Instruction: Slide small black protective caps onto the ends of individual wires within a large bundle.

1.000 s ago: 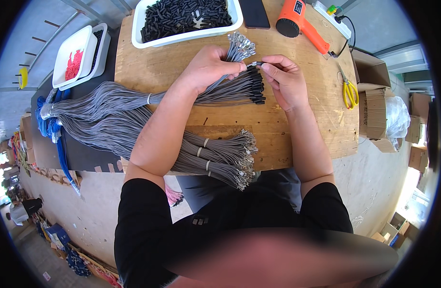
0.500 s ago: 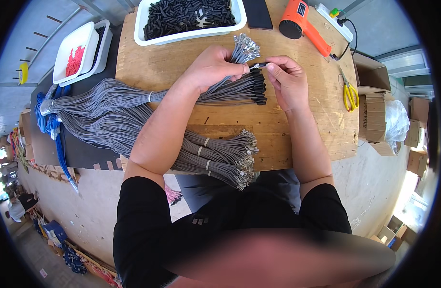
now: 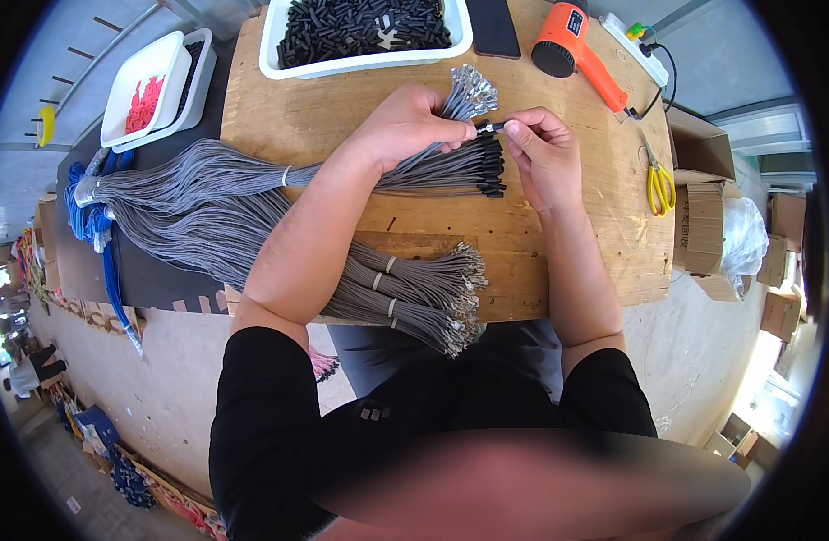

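My left hand (image 3: 413, 126) is closed round a bunch of grey wires whose bare metal terminals (image 3: 473, 90) fan out beyond the fingers. One wire end sticks out toward my right hand (image 3: 545, 153), which pinches a small black sleeve (image 3: 497, 126) at that terminal. How far the sleeve sits over the metal is too small to tell. Below my left hand lie wires with black-sleeved ends (image 3: 492, 171). Nearer to me, several tied grey wire bundles (image 3: 405, 288) with bare terminals rest at the table's front edge.
A white tub (image 3: 369, 68) of black sleeves stands at the back, beside a dark flat phone-like slab (image 3: 493, 27). At right are an orange heat gun (image 3: 581, 54), a power strip (image 3: 635, 47) and yellow-handled scissors (image 3: 658, 185). Stacked white trays (image 3: 117, 99) with red pieces sit far left.
The view has shifted slightly. Both hands keep nearly the same pose, with the black sleeve still held at the wire end.
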`<state>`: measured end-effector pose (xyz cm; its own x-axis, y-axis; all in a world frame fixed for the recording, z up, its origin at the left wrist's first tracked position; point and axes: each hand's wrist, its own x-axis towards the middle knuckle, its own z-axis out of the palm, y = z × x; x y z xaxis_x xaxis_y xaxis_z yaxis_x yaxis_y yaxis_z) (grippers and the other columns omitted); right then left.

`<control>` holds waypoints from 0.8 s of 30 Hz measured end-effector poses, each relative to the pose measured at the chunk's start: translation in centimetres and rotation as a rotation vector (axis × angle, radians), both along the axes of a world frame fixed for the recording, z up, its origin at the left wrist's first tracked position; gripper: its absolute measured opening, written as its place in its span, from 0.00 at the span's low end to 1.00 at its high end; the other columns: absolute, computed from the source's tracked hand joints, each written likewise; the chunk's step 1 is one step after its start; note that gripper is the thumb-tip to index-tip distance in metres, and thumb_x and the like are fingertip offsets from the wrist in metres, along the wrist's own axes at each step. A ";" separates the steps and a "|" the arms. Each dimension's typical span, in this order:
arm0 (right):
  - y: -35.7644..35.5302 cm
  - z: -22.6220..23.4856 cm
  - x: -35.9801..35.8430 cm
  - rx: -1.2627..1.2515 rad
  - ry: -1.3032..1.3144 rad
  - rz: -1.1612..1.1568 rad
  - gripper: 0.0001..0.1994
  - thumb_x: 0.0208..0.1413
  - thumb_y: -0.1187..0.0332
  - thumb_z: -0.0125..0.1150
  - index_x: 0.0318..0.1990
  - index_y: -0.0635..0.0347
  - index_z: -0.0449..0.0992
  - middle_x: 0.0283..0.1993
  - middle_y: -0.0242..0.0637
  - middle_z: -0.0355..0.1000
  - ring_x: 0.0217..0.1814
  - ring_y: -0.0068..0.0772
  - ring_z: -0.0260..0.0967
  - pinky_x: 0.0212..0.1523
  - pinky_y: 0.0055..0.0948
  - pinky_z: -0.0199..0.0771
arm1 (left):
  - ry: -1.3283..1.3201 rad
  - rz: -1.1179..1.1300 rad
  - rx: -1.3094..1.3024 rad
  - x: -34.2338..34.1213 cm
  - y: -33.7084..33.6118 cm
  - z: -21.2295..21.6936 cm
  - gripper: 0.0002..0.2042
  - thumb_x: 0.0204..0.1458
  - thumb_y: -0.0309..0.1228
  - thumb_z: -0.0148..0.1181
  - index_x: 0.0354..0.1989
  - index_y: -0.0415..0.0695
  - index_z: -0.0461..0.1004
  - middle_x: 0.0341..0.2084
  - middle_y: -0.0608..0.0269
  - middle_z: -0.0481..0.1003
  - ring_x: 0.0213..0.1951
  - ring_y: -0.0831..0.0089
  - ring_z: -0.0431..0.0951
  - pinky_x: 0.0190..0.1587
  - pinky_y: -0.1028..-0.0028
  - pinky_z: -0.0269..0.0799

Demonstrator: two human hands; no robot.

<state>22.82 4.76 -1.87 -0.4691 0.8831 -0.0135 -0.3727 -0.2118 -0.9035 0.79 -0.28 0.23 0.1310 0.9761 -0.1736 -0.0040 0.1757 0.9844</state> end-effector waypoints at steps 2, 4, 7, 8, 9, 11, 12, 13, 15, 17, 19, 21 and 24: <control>-0.1 0.0 -0.1 -0.003 -0.011 0.003 0.04 0.59 0.79 0.65 0.41 0.66 0.79 0.32 0.31 0.75 0.28 0.15 0.63 0.24 0.14 0.58 | 0.002 0.001 0.002 0.0 0.0 -0.1 0.09 0.49 0.30 0.68 0.32 0.35 0.81 0.24 0.65 0.77 0.27 0.78 0.74 0.32 0.76 0.70; -0.1 -0.2 -0.1 -0.009 -0.007 0.009 0.05 0.59 0.79 0.65 0.41 0.66 0.79 0.32 0.31 0.75 0.28 0.15 0.63 0.24 0.14 0.57 | 0.006 -0.019 0.007 -0.1 0.1 -0.3 0.10 0.49 0.30 0.69 0.33 0.35 0.81 0.23 0.65 0.77 0.27 0.78 0.74 0.32 0.76 0.70; 0.1 -0.3 -0.1 -0.029 0.003 0.036 0.05 0.60 0.76 0.64 0.42 0.66 0.79 0.32 0.31 0.75 0.27 0.15 0.62 0.23 0.13 0.55 | 0.002 -0.025 0.025 -0.1 0.2 -0.6 0.11 0.50 0.31 0.70 0.33 0.35 0.81 0.24 0.64 0.78 0.27 0.78 0.75 0.32 0.76 0.71; 0.2 -0.3 0.0 -0.042 0.008 0.057 0.05 0.61 0.74 0.64 0.43 0.66 0.78 0.33 0.32 0.75 0.27 0.15 0.61 0.22 0.13 0.54 | 0.002 -0.026 0.025 -0.1 0.2 -0.6 0.11 0.50 0.31 0.70 0.33 0.35 0.81 0.24 0.64 0.78 0.27 0.78 0.75 0.32 0.76 0.71; 0.3 0.0 0.2 -0.042 0.008 0.058 0.05 0.61 0.74 0.64 0.43 0.66 0.78 0.33 0.32 0.75 0.27 0.15 0.61 0.22 0.13 0.54 | -0.017 -0.018 0.015 -0.1 0.1 -0.6 0.11 0.50 0.31 0.71 0.34 0.35 0.81 0.24 0.64 0.78 0.27 0.78 0.75 0.33 0.77 0.71; 0.6 0.6 0.4 -0.257 0.098 0.129 0.08 0.64 0.69 0.61 0.44 0.66 0.77 0.34 0.33 0.75 0.25 0.16 0.59 0.21 0.13 0.52 | -0.036 -0.010 0.005 -0.2 0.1 -0.6 0.11 0.50 0.31 0.71 0.34 0.35 0.81 0.25 0.64 0.79 0.27 0.78 0.76 0.33 0.77 0.71; 0.7 0.4 0.6 -0.257 0.098 0.127 0.08 0.64 0.69 0.61 0.44 0.66 0.77 0.34 0.33 0.75 0.25 0.16 0.59 0.21 0.13 0.52 | -0.036 -0.015 0.001 -0.1 0.1 -0.6 0.10 0.50 0.30 0.71 0.34 0.35 0.81 0.25 0.63 0.79 0.27 0.78 0.76 0.33 0.77 0.72; 0.8 0.0 0.7 -0.267 0.098 0.141 0.09 0.65 0.67 0.61 0.44 0.65 0.77 0.34 0.34 0.75 0.25 0.16 0.58 0.20 0.13 0.52 | -0.036 -0.021 -0.004 -0.1 0.2 -0.5 0.10 0.51 0.29 0.71 0.35 0.35 0.81 0.25 0.63 0.79 0.28 0.78 0.76 0.33 0.77 0.72; 0.9 -0.3 0.7 -0.278 0.099 0.154 0.10 0.66 0.66 0.60 0.44 0.65 0.76 0.34 0.35 0.75 0.24 0.16 0.58 0.20 0.13 0.52 | -0.031 -0.017 -0.003 0.0 0.1 -0.2 0.09 0.51 0.28 0.71 0.35 0.35 0.81 0.25 0.63 0.79 0.28 0.78 0.76 0.33 0.77 0.72; 0.9 -0.3 0.6 -0.309 0.113 0.181 0.10 0.65 0.66 0.61 0.43 0.65 0.76 0.34 0.35 0.75 0.24 0.16 0.58 0.19 0.13 0.51 | -0.025 -0.013 -0.003 0.0 0.0 -0.2 0.09 0.51 0.27 0.71 0.35 0.35 0.81 0.25 0.63 0.79 0.28 0.78 0.76 0.33 0.77 0.72; 1.0 -0.7 0.6 -0.323 0.111 0.194 0.10 0.65 0.66 0.61 0.43 0.65 0.76 0.34 0.35 0.75 0.24 0.16 0.58 0.19 0.13 0.51 | -0.026 -0.019 0.004 0.0 0.1 -0.2 0.08 0.51 0.27 0.71 0.35 0.35 0.81 0.26 0.63 0.79 0.28 0.78 0.77 0.34 0.76 0.72; 0.9 -0.8 0.6 -0.337 0.110 0.208 0.10 0.65 0.66 0.61 0.43 0.65 0.76 0.34 0.35 0.75 0.24 0.16 0.57 0.19 0.13 0.51 | -0.021 -0.016 0.001 0.0 -0.1 0.1 0.08 0.51 0.27 0.71 0.36 0.35 0.81 0.26 0.63 0.79 0.28 0.77 0.77 0.34 0.76 0.73; 0.9 -0.4 0.6 -0.346 0.096 0.227 0.09 0.65 0.66 0.61 0.43 0.65 0.76 0.35 0.35 0.76 0.23 0.16 0.57 0.19 0.13 0.51 | -0.018 -0.017 -0.008 -0.1 -0.1 0.2 0.09 0.51 0.26 0.70 0.37 0.34 0.80 0.27 0.62 0.80 0.29 0.77 0.78 0.36 0.76 0.74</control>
